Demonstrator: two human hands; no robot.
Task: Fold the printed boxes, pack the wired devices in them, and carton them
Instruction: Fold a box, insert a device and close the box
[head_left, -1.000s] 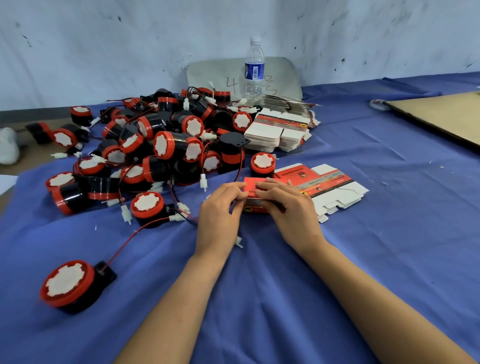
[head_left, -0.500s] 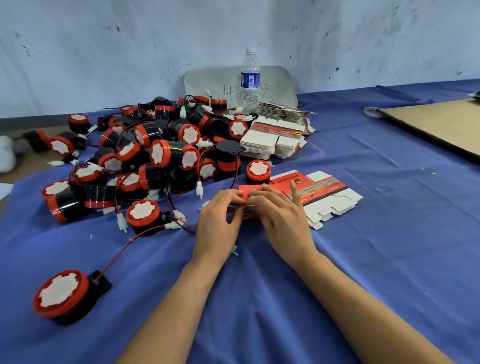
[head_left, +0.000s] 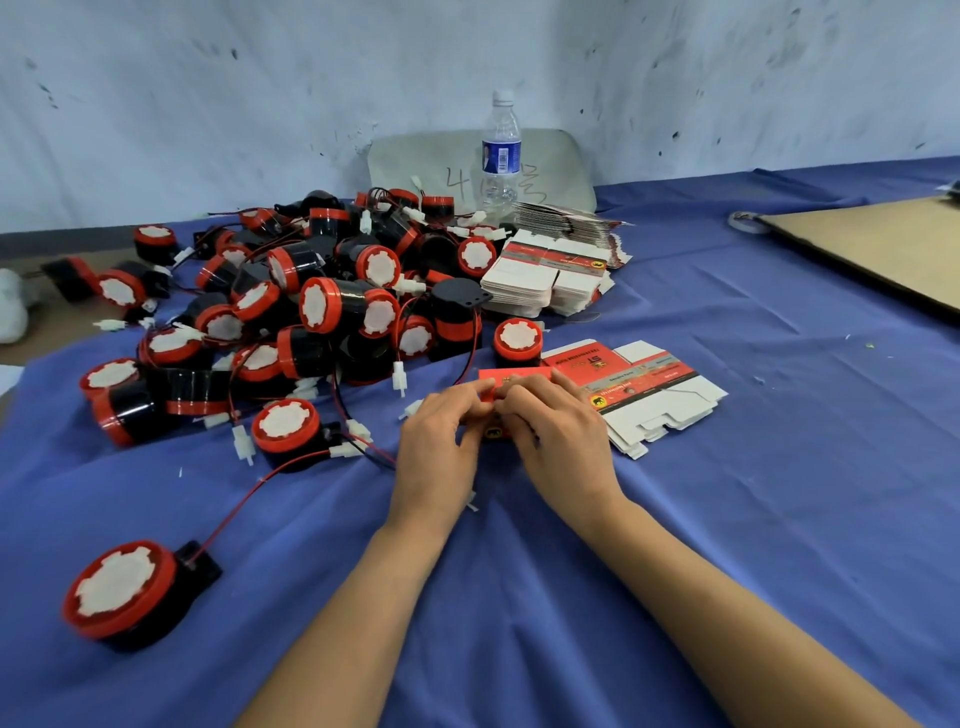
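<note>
Both hands, the left hand (head_left: 441, 441) and the right hand (head_left: 558, 441), pinch one red printed box (head_left: 514, 382) on the blue cloth (head_left: 779, 467), closing it. The pile of wired devices (head_left: 311, 312) and flat boxes (head_left: 550, 275) remain, so I judge the work early.

Devices (head_left: 332, 306) are cased in glossy red and black plastic and laid on creased, matt blue cloth (head_left: 727, 519); flat boxes (head_left: 654, 387) are printed on smooth card, a bottle (head_left: 501, 156) is made of clear plastic, a sheet (head_left: 883, 254) of matt brown cardboard.
</note>
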